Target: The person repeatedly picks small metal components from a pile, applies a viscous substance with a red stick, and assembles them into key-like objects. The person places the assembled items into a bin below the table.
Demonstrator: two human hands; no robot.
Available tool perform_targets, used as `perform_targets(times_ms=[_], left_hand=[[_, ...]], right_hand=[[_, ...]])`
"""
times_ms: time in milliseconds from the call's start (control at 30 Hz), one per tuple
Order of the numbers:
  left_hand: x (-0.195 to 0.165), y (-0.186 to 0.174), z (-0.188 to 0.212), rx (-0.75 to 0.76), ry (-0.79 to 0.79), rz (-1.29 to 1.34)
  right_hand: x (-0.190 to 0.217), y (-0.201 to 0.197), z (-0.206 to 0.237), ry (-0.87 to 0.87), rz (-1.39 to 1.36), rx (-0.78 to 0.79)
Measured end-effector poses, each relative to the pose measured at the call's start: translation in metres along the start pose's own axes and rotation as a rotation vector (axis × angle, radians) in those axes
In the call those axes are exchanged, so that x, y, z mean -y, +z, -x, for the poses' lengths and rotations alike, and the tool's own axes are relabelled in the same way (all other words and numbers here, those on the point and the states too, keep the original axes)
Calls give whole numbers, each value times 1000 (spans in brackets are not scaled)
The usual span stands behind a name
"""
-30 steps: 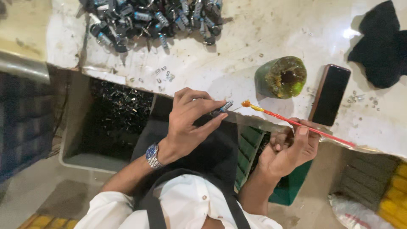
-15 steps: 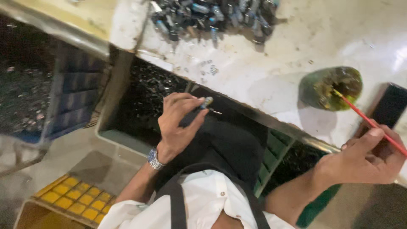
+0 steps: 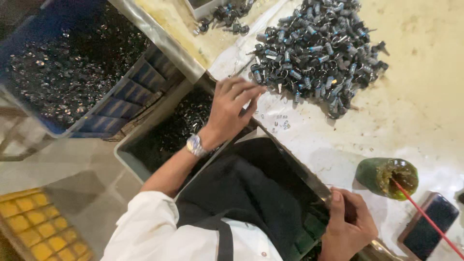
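Both hands work: left hand reaches, fingers loosely spread and gripping nothing, toward the pile of small metal parts at its two o'clock; right hand curls closed on the table edge, green jar nearby.

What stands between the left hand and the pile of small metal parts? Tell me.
Nothing visible. The left hand reaches over the table edge, fingertips close to the pile of small metal parts; only bare white tabletop lies between.
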State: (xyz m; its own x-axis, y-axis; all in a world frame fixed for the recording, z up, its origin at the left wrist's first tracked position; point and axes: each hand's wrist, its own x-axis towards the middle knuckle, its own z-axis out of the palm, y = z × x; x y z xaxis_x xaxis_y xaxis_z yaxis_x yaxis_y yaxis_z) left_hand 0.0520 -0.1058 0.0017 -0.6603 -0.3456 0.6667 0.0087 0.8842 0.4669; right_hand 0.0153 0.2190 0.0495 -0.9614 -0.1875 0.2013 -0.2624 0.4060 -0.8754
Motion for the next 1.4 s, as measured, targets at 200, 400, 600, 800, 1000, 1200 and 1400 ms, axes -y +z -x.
perform_targets(times_ms=[200, 400, 600, 800, 1000, 1200, 1400], left_hand=[[43, -18, -71, -99, 17, -122], [30, -52, -84, -93, -13, -16], [12, -73, -96, -109, -104, 36], [8, -78, -105, -84, -71, 46], [10, -69, -114, -10, -143, 43], [13, -56, -116, -43, -105, 22], [17, -47, -115, -46, -101, 33]], right_hand=[[121, 57, -73, -472, 133, 452], [216, 215, -153, -1038, 186, 730], [276, 320, -164, -1170, 335, 835], [295, 351, -169, -1190, 467, 835], [284, 364, -186, -1190, 359, 795], [274, 374, -205, -1265, 457, 836], [272, 365, -221, -1270, 482, 852]])
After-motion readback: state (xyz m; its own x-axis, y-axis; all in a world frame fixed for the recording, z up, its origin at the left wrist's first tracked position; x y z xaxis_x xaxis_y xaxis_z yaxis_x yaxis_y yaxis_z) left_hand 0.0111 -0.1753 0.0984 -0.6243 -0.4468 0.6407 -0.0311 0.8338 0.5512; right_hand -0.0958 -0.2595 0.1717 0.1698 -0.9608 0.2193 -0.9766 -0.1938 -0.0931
